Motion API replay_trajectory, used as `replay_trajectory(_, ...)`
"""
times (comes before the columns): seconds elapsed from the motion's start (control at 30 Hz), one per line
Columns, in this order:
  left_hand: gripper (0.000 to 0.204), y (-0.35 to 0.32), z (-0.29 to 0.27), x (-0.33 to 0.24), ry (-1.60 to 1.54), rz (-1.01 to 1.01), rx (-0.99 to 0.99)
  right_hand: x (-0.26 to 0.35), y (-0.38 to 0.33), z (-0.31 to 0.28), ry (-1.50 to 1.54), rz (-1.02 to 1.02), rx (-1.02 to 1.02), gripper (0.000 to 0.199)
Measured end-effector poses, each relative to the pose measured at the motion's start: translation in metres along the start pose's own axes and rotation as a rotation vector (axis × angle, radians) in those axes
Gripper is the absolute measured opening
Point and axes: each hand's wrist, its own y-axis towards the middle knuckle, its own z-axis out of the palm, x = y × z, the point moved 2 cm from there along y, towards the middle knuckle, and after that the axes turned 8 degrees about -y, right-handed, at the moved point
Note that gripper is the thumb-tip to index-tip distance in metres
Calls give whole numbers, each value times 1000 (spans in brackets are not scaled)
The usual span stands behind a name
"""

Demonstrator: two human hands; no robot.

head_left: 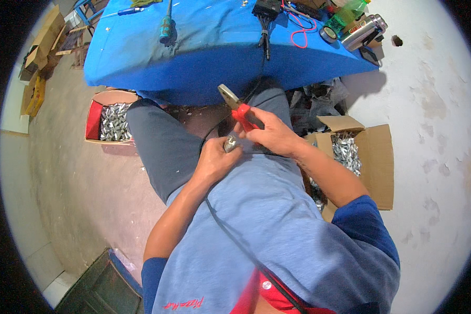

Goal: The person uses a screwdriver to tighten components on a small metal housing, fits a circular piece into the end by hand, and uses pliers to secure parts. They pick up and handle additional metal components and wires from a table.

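Note:
My left hand (214,161) is closed around a small silvery metal piece (230,143) over my lap; only the end of the piece shows above the fingers. Just to the right and slightly farther away, my right hand (275,136) grips red-handled pliers (240,108). The plier head points up and left toward the blue-covered table, apart from the metal piece. How far the jaws are parted is hard to make out. A black cable (229,233) runs down my front and passes by my left hand.
The table's blue cover (209,63) carries a teal-handled screwdriver (166,30), a black device with cables (267,9), a green bottle (344,20) and a steel flask (362,34). Boxes of silvery metal pieces stand on both sides: a low box (93,123) left, a cardboard box (378,170) right.

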Motion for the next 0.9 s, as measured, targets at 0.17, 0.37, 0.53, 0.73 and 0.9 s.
replay_trajectory(0.17, 30, 1, -2, 3, 48, 54, -62, -12, -19, -9, -214, 154, 109, 37)
replay_trajectory(0.37, 30, 3, -1, 5, 17, 34, -64, -7, -44, -17, -489, -1, 164, 43)
replay_trajectory(0.53, 31, 3, -2, 1, 72, -44, -75, 5, -60, -16, -733, -40, 130, 57)
replay_trajectory(0.73, 28, 4, -1, 1, 91, -37, -85, 5, -61, -11, -834, -76, 77, 64)
replay_trajectory(0.9, 28, 4, -1, 0, 63, -26, -55, 3, -60, -10, -963, -285, -66, 63)
